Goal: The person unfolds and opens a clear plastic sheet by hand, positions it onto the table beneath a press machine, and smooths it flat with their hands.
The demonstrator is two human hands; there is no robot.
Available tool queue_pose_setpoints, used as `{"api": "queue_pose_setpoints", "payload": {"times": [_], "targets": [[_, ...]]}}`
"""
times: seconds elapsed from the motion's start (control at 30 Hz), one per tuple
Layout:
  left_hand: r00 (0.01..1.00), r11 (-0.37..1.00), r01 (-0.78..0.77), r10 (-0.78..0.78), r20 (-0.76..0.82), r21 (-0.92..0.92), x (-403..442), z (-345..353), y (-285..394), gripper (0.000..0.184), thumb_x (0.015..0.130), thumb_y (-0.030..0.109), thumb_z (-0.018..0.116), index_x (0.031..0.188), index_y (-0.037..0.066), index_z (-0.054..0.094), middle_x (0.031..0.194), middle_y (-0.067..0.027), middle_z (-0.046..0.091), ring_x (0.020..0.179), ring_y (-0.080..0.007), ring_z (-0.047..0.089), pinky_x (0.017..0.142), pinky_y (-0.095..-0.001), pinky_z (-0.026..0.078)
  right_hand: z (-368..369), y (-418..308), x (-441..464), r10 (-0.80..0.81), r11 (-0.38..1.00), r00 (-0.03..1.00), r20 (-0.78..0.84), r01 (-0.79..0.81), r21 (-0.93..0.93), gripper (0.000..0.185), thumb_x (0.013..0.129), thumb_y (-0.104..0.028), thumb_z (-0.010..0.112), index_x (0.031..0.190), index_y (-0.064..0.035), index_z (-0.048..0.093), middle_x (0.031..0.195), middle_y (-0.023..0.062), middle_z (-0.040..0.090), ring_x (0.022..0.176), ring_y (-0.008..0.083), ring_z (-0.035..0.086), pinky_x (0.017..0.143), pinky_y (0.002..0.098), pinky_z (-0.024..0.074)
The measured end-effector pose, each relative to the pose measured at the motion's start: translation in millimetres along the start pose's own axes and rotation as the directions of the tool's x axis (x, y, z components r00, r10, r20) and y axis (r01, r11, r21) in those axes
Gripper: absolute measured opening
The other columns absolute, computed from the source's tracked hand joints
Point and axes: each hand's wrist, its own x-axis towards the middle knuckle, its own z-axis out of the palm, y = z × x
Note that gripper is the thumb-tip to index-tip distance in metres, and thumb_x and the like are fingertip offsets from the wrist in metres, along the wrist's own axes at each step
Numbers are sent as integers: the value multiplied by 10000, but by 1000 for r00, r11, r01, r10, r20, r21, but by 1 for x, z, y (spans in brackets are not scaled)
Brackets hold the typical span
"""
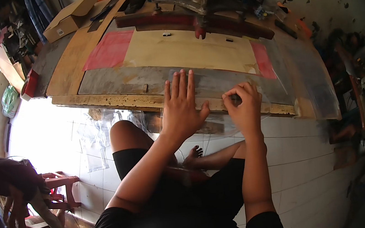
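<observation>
My left hand (pixel 182 107) lies with its fingers stretched out over the front edge of the grey work surface (pixel 113 79), holding nothing. To its right, my right hand (pixel 244 101) is closed in a pinch at the same edge. Whatever lies between its thumb and forefinger is too small to make out. Clear plastic film (pixel 221 125) hangs below the edge near both hands. Beyond my hands lies a yellow sheet (pixel 187 46) with a pink piece (pixel 108 50) at its left end and another pink piece (pixel 263 60) at its right end.
A dark red metal bar (pixel 151 20) of a machine crosses behind the yellow sheet. At the back left sits a cardboard box (pixel 69 19). Another person (pixel 22 190) bends down at the lower left, beside a red stool (pixel 69 189). A tape roll (pixel 29 84) stands at the left edge.
</observation>
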Motion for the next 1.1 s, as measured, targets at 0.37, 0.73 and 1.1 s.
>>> {"api": "queue_pose_setpoints", "payload": {"times": [0.37,0.73,1.1], "targets": [[1000,995,-26,26,7,97,1,4,5,763,951,382,612,1563,-19,396,1632,-260,372,1542,-427,312,1267,-575,199,15,12,-38,-39,995,977,-211,57,79,198,943,-189,731,1129,-124,714,1228,23,683,1233,263,620,1119,512,365],[999,993,-25,20,42,116,3,2,8,757,966,374,592,1588,1,375,1650,-264,347,1554,-426,293,1270,-573,185,12,25,-45,-81,989,985,-152,98,108,329,971,-224,704,1283,-120,707,1366,25,664,1353,252,577,1176,533,318],[992,996,-84,80,97,39,1,-9,-1,824,981,501,612,1596,14,362,1667,-301,280,1556,-475,255,1263,-592,182,8,28,-64,-132,991,986,-99,134,8,440,979,-223,690,1394,-92,627,1490,107,576,1468,344,439,1218,575,255]]}}
